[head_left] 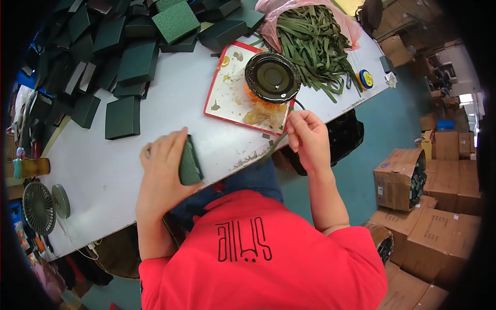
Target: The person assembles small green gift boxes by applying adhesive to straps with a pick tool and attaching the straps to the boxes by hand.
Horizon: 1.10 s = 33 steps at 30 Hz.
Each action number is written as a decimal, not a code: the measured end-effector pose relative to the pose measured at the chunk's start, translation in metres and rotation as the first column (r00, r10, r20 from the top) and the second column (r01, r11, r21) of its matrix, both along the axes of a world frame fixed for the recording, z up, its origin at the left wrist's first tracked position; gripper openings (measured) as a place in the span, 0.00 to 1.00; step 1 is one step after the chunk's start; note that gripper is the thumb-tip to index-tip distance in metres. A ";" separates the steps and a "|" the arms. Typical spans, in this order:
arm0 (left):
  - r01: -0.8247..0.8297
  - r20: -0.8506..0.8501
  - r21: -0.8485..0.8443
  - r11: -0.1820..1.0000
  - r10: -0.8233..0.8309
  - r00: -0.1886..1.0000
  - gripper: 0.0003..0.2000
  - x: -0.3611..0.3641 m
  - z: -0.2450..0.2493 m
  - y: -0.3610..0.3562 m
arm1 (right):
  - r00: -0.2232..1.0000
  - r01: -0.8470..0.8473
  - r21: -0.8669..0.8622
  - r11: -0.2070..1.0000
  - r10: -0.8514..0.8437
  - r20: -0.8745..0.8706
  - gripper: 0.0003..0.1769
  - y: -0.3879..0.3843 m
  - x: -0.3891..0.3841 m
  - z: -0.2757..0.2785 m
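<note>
On the table's near side, my left hand (pixel 163 163) grips a small dark green box (pixel 190 164) between its fingers and thumb. My right hand (pixel 309 137) is closed in a pinch on a narrow green ribbon strip (pixel 277 144), by the table's front edge. Part of that strip is hidden by the fingers. Just beyond the right hand stands a round pot of dark, shiny liquid (pixel 274 77), its orange side streaked with drips. It rests on a red-edged white board (pixel 223 95) stained with brown residue.
Many dark green boxes (pixel 137 64) are heaped at the back left. A pink plastic bag (pixel 268 31) holds a pile of green ribbon strips (pixel 315 46). A yellow-and-blue round container (pixel 366 79) sits at right, a small fan (pixel 40 208) at left. Cartons (pixel 434 237) stand on the floor.
</note>
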<state>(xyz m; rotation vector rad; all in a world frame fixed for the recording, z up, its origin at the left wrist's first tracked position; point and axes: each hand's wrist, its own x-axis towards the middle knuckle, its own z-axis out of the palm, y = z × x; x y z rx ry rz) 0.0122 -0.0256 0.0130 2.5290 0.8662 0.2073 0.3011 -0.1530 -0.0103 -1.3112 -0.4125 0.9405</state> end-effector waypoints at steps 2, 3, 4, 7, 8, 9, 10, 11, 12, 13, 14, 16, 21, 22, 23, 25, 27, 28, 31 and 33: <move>-0.074 -0.113 0.106 0.992 0.086 0.990 0.55 -0.005 -0.011 0.007 | 0.998 0.052 -0.008 0.999 -0.052 0.019 0.09 0.007 0.006 -0.002; -0.117 -0.135 0.073 0.990 0.126 0.983 0.54 -0.005 -0.011 0.007 | 0.998 0.063 -0.006 0.998 -0.063 0.018 0.09 0.009 0.009 -0.005; -0.129 -0.127 0.053 0.990 0.135 0.983 0.55 -0.005 -0.011 0.007 | 0.997 0.075 -0.004 0.997 -0.075 0.017 0.10 0.011 0.011 -0.007; -0.152 -0.110 0.013 0.988 0.152 0.982 0.55 -0.004 -0.011 0.006 | 0.996 0.083 -0.031 0.996 -0.083 -0.021 0.10 0.017 0.014 -0.013; -0.154 -0.106 0.014 0.988 0.155 0.982 0.55 -0.003 -0.011 0.006 | 0.995 0.089 -0.035 0.995 -0.090 -0.031 0.10 0.018 0.013 -0.013; -0.156 -0.103 0.015 0.988 0.157 0.982 0.55 -0.003 -0.011 0.006 | 0.994 0.096 -0.040 0.995 -0.098 -0.041 0.10 0.020 0.012 -0.013; -0.154 -0.100 0.018 0.988 0.155 0.983 0.55 -0.003 -0.012 0.006 | 0.993 0.103 -0.044 0.994 -0.105 -0.052 0.10 0.021 0.012 -0.013; -0.153 -0.098 0.020 0.988 0.154 0.983 0.55 -0.003 -0.012 0.006 | 0.993 0.105 -0.047 0.993 -0.108 -0.056 0.10 0.022 0.012 -0.013; -0.151 -0.096 0.022 0.988 0.153 0.984 0.56 -0.003 -0.012 0.006 | 0.992 0.108 -0.050 0.993 -0.111 -0.060 0.11 0.023 0.012 -0.013; -0.148 -0.092 0.028 0.989 0.150 0.984 0.55 -0.003 -0.013 0.006 | 0.991 0.110 -0.053 0.992 -0.114 -0.064 0.11 0.024 0.013 -0.014; -0.145 -0.089 0.033 0.989 0.147 0.985 0.55 -0.004 -0.013 0.006 | 0.992 0.108 -0.054 0.993 -0.112 -0.063 0.11 0.025 0.013 -0.015; -0.142 -0.085 0.041 0.989 0.145 0.986 0.55 -0.004 -0.014 0.006 | 0.992 0.104 -0.057 0.993 -0.108 -0.062 0.12 0.025 0.014 -0.017; -0.146 -0.087 0.048 0.988 0.149 0.985 0.53 -0.003 -0.014 0.005 | 0.991 0.101 -0.042 0.994 -0.104 -0.079 0.11 0.025 0.014 -0.019; -0.144 -0.080 0.050 0.988 0.148 0.986 0.53 -0.004 -0.015 0.005 | 0.991 0.099 -0.043 0.994 -0.103 -0.083 0.11 0.025 0.014 -0.020; -0.143 -0.073 0.052 0.988 0.147 0.986 0.53 -0.004 -0.016 0.006 | 0.990 0.111 -0.033 0.993 -0.114 -0.080 0.11 0.024 0.014 -0.021; -0.150 -0.050 0.054 0.987 0.153 0.987 0.53 -0.005 -0.018 0.006 | 0.988 0.134 -0.013 0.991 -0.135 -0.073 0.11 0.021 0.012 -0.022; -0.170 -0.023 0.052 0.984 0.172 0.985 0.54 -0.005 -0.019 0.005 | 0.990 0.127 0.018 0.992 -0.125 -0.059 0.10 0.015 0.004 -0.016; -0.144 0.037 0.012 0.989 0.144 0.989 0.54 -0.004 -0.018 0.005 | 0.991 0.121 0.033 0.992 -0.119 -0.054 0.10 0.011 -0.002 -0.011; -0.041 0.215 -0.061 0.997 0.053 0.975 0.53 0.001 -0.014 0.009 | 0.999 -0.019 -0.053 0.998 0.018 -0.029 0.09 0.004 -0.022 0.004; 0.047 0.290 -0.058 0.997 -0.028 0.957 0.52 0.006 -0.011 0.010 | 0.973 -0.227 -0.095 0.969 0.223 -0.053 0.08 0.000 -0.039 0.011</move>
